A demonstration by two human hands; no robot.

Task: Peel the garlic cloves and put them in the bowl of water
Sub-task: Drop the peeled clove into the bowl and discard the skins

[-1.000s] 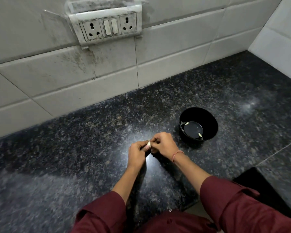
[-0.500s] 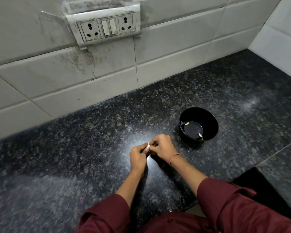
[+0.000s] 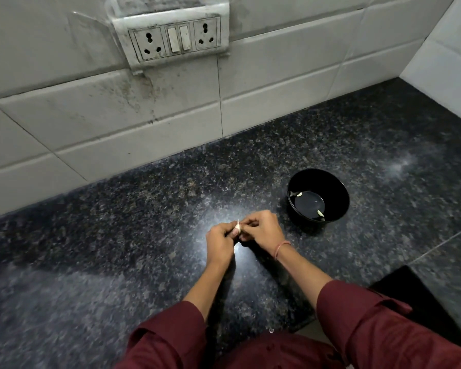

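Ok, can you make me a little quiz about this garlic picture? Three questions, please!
1. What do the left hand and the right hand pinch between them?
2. How many garlic cloves lie in the water in the black bowl? A) one B) two C) five
3. True or false: the black bowl stands to the left of both hands.

Key
1. One garlic clove, held just above the counter.
2. B, two.
3. False: it stands to the right of them.
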